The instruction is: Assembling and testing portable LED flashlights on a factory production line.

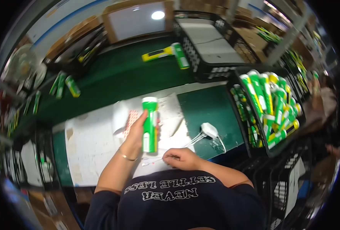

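My left hand is wrapped round a green flashlight with a white head and a yellow strip, held upright above the white work sheet. My right hand rests low over the sheet's near edge, its fingers curled in. Whatever it may hold is hidden. Beside its fingertips lies a thin lead with a small pale connector. White cables run from near that hand to a white adapter on the green tabletop. Just behind my left hand is a red-and-white patterned piece, partly covered.
A black crate heaped with green and yellow flashlights stands at the right. Another black crate, lined with white sheet, sits at the back. Flashlights lie on the far green surface, with several more at the left.
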Action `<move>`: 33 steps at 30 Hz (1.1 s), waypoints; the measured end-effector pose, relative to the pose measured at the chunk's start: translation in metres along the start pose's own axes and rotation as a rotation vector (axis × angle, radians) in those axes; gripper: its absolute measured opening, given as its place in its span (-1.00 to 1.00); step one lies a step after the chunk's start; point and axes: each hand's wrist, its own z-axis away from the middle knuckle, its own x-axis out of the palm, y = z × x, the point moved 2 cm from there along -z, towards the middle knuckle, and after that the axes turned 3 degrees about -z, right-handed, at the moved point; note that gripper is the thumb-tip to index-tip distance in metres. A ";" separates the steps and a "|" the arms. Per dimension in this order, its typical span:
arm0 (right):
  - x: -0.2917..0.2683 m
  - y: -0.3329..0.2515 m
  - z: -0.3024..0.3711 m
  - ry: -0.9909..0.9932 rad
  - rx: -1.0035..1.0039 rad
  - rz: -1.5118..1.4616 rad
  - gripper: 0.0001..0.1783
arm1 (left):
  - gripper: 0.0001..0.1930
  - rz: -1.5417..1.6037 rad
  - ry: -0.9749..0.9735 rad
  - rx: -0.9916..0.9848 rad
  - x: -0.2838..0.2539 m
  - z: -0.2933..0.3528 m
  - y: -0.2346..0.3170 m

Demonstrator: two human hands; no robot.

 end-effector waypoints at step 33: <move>0.045 0.006 0.008 -0.179 0.432 -0.753 -0.66 | -0.38 0.247 -0.385 -0.067 0.003 0.007 -0.024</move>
